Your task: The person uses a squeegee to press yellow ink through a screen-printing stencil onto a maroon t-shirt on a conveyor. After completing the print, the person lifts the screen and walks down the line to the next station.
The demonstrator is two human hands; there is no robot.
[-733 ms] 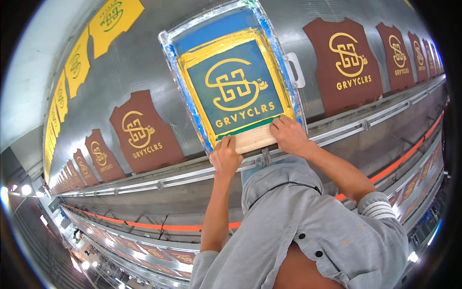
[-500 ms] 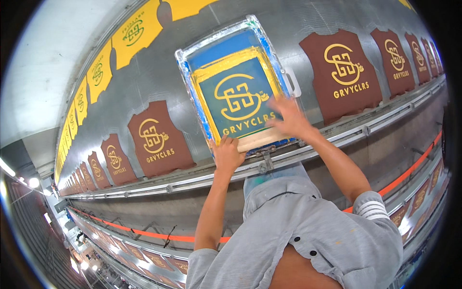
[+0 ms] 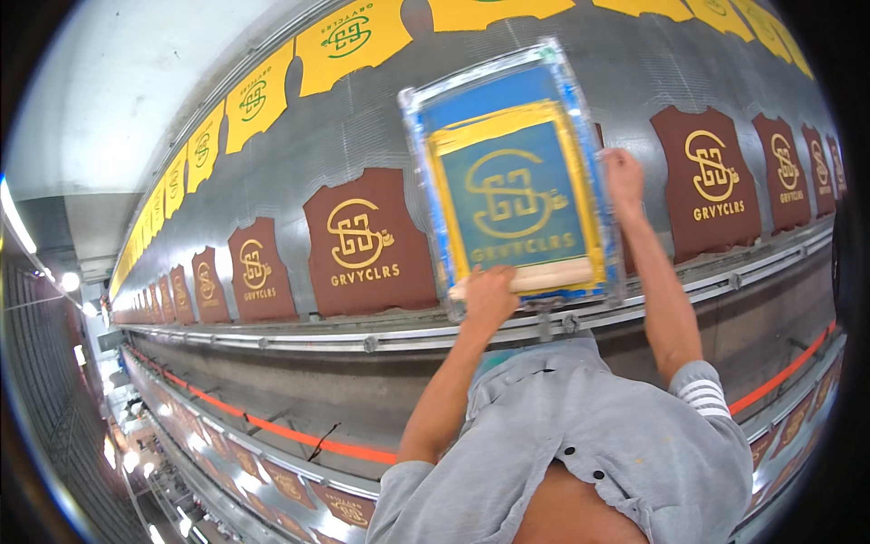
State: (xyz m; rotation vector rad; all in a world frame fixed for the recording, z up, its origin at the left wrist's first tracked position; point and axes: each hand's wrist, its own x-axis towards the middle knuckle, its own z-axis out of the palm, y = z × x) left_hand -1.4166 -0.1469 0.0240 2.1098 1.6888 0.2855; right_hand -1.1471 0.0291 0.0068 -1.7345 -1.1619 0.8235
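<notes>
A screen-printing frame (image 3: 573,118) with a silvery, blue-stained rim slants slightly over the long grey table. Its mesh shows a logo and lettering, bordered by yellow ink (image 3: 494,121). Across the near end of the mesh lies a pale wooden squeegee (image 3: 555,276). My left hand (image 3: 490,297) closes over the squeegee's left end, by the frame's near left corner. At the frame's right side, my right hand (image 3: 623,181) is closed around the side handle, which the fingers mostly hide. A sliver of maroon cloth shows beside the frame's right edge.
Maroon shirt pieces (image 3: 362,240) with yellow prints lie in a row on both sides of the frame. Yellow pieces (image 3: 349,45) with green prints line the table's far side. A metal rail (image 3: 408,340) runs along the near edge. Behind me stretches an orange strip (image 3: 299,433).
My right hand has gone from open above the squeegee to closed on the frame's side handle. The view has shifted, so the table's things appear further right. My left hand stays on the squeegee.
</notes>
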